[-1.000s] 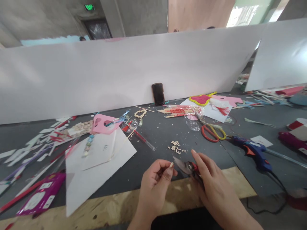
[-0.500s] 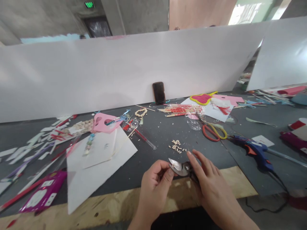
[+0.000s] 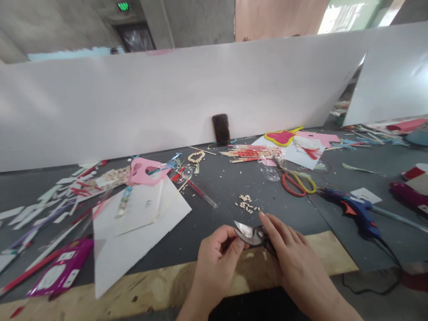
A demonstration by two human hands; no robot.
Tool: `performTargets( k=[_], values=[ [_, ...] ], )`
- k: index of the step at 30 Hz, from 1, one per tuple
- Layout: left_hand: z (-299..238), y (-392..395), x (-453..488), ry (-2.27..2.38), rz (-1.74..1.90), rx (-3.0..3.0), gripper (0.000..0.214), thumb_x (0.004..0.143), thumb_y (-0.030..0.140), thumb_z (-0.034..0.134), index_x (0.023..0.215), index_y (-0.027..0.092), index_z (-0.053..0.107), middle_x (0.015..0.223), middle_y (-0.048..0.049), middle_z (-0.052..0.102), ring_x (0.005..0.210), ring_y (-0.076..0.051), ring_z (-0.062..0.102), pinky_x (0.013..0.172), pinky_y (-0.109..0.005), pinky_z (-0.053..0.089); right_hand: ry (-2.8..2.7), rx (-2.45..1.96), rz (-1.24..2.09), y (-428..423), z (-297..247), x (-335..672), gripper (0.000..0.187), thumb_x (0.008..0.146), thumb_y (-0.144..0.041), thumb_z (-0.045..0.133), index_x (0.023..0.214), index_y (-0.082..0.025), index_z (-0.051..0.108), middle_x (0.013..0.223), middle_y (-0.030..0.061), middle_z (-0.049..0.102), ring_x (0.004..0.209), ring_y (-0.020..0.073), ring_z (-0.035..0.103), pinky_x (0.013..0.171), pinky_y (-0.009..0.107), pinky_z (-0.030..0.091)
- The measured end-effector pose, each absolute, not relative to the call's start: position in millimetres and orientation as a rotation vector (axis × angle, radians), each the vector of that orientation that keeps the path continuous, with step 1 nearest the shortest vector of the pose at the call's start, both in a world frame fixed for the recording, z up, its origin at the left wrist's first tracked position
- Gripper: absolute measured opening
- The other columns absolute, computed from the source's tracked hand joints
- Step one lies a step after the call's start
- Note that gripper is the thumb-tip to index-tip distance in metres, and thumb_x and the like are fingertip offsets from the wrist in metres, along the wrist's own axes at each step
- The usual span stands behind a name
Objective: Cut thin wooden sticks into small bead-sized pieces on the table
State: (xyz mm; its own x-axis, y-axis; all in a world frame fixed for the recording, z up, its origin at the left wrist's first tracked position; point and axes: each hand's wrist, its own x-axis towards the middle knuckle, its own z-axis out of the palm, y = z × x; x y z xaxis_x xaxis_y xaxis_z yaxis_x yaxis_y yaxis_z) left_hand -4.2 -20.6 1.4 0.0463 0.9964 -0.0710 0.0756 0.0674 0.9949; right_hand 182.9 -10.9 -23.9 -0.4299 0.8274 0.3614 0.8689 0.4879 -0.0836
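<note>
My right hand [image 3: 294, 263] is wrapped round the handles of small cutting pliers [image 3: 250, 232], whose metal jaws point left. My left hand [image 3: 216, 263] is pinched closed right at the jaws; the small piece it pinches is hidden by the fingers and the blades. Both hands hover over the near edge of the dark table mat [image 3: 220, 187], above a bare plywood strip [image 3: 160, 285]. Just beyond the jaws lies a little heap of cut wooden bits [image 3: 246, 203].
White paper sheets [image 3: 140, 223] lie to the left, a magenta package [image 3: 56, 272] at far left. Red-and-yellow scissors [image 3: 297, 183] and a blue glue gun [image 3: 354, 209] are to the right. A phone [image 3: 221, 129] leans on the white partition [image 3: 187, 98]; sticks [image 3: 250, 154] lie nearby.
My left hand brought its small wooden piece up to the pliers' jaws, and it is now hidden there. The pliers shifted slightly left and away from me.
</note>
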Motion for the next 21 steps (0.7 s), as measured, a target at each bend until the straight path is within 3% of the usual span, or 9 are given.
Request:
performTargets(
  k=[9,16,21],
  values=[
    [0.5,-19.4,-3.9,1.296,1.092,1.266,0.021,0.085,0.032,0.056,0.077,0.015,0.066,0.071,-0.0046,0.07,0.065,-0.016,0.06,0.06,-0.022,0.043,-2.404,-1.394,-0.11,-10.7,-27.9,184.3,0.079,0.076,-0.002,0.038,0.149,-0.018,0.011,0.112,0.0116,0.063,0.093,0.0235,0.061,0.074,0.039,0.053],
    [2.0,-20.0,-3.0,1.306,1.11,1.247,0.025,0.084,0.036,0.057,0.075,0.015,0.067,0.068,-0.0041,0.068,0.062,-0.015,0.057,0.057,-0.021,0.041,-2.38,-1.363,-0.022,-7.6,-31.0,186.5,0.049,0.083,-0.018,0.047,0.131,-0.011,0.043,0.101,0.0125,0.064,0.089,0.024,0.061,0.074,0.038,0.052],
    [3.4,-22.1,-4.5,1.292,1.088,1.264,0.025,0.085,0.036,0.057,0.074,0.015,0.066,0.067,-0.0033,0.066,0.061,-0.013,0.055,0.055,-0.02,0.04,-2.404,-1.359,0.045,-5.7,-32.2,188.3,0.047,0.077,-0.014,0.048,0.124,-0.012,0.046,0.101,0.0128,0.063,0.089,0.0253,0.06,0.074,0.04,0.05]
  ],
)
